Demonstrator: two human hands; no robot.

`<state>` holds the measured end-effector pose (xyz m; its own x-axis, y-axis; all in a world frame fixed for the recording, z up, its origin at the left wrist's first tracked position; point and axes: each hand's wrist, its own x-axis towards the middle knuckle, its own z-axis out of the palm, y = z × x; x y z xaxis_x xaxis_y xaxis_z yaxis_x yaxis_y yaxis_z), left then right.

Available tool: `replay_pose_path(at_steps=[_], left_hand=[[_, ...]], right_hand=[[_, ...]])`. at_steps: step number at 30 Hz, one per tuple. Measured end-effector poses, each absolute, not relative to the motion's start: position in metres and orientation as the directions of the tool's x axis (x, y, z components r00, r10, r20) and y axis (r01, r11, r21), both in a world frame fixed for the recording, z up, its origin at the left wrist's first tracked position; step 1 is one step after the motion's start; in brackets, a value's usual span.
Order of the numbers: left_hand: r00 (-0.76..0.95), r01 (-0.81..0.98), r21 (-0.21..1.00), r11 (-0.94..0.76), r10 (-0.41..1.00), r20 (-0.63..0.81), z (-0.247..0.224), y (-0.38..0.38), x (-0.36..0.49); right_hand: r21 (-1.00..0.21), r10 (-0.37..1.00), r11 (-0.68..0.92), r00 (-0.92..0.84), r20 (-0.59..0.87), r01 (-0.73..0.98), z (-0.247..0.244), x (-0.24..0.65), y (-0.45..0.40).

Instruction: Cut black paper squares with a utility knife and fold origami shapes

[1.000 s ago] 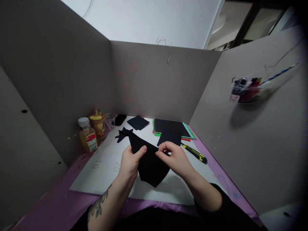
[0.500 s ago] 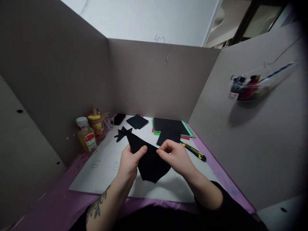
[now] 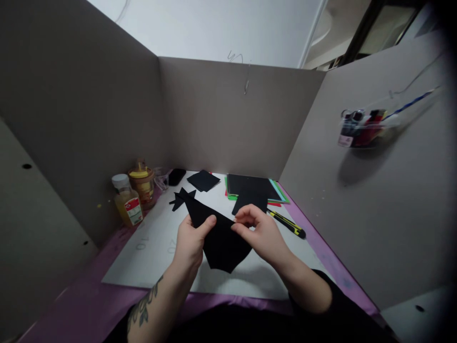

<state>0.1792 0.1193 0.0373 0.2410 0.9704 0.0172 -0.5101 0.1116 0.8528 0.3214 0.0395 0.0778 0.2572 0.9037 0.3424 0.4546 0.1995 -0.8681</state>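
Observation:
A folded piece of black paper (image 3: pixel 224 247) is held up over the white board (image 3: pixel 143 267). My left hand (image 3: pixel 193 238) grips its left side, thumb on top and fingers behind. At the upper right edge, my right hand (image 3: pixel 257 231) pinches the paper between thumb and forefinger. Past the paper's pointed top lies a black star-shaped paper cutout (image 3: pixel 178 202), partly overlapped by it. Beyond my right hand is another black paper piece (image 3: pixel 252 202). A yellow and black utility knife (image 3: pixel 287 224) rests on the board to the right of that hand.
Coloured and black sheets (image 3: pixel 253 186) are stacked at the back right. Black paper squares (image 3: pixel 203 180) and a dark phone-like object (image 3: pixel 176 176) lie at the back. A glue bottle (image 3: pixel 127 202) and a jar (image 3: pixel 143 186) stand left. A clear holder (image 3: pixel 367 128) hangs on the right wall.
The fingers of my right hand have loosened slightly and shifted a little at the paper's edge. My left hand keeps its hold, and the paper is nearly still.

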Motion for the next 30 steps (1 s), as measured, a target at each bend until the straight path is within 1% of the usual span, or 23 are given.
replay_pose_path(at_steps=[6,9,12,15,18,24,30], left_hand=[[0.236,-0.517,0.849,0.11,0.972,0.017,0.036,0.118,0.18],[0.271,-0.515,0.847,0.134,0.963,0.012,0.035,0.118,0.18],[0.31,-0.522,0.839,0.153,0.951,0.019,0.035,0.121,0.177],[0.313,-0.548,0.823,0.148,0.949,0.038,0.036,0.127,0.173],[0.311,-0.572,0.807,0.148,0.949,0.046,0.038,0.134,0.168],[0.255,-0.6,0.786,0.151,0.967,0.009,0.04,0.139,0.161],[0.295,-0.639,0.748,0.18,0.955,0.022,0.047,0.134,0.155]], right_hand=[[-0.862,0.898,0.201,0.262,0.352,0.466,0.077,0.321,0.04],[-0.87,0.901,0.199,0.265,0.344,0.451,0.076,0.323,0.042],[-0.891,0.92,0.176,0.252,0.3,0.419,0.078,0.325,0.043],[-0.913,0.941,0.135,0.239,0.24,0.385,0.08,0.326,0.043],[-0.918,0.947,0.106,0.243,0.211,0.382,0.08,0.328,0.04],[-0.917,0.957,0.096,0.217,0.192,0.387,0.078,0.333,0.035],[-0.891,0.953,0.106,0.212,0.219,0.442,0.079,0.336,0.032]])
